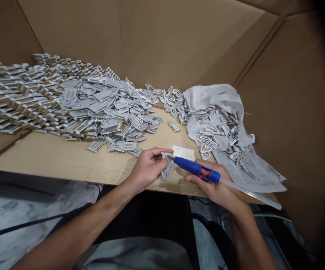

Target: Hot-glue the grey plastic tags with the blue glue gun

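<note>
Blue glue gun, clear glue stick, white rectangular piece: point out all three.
Blue glue gun [191,166]: head view, on the middle of its barrel.
Clear glue stick [250,193]: head view, midway along its exposed length.
White rectangular piece [184,152]: head view, on its upper face.

Both hands [148,165] [220,193] half-curled, near each other

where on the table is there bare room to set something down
Widest: along the front left of the wooden table, between the gray pile behind and the left hand. Smaller: a patch bordered by that pile, the white card and a lone pointed piece. Crowded: back left, under stacked pieces, and right, around the white bag.
</note>
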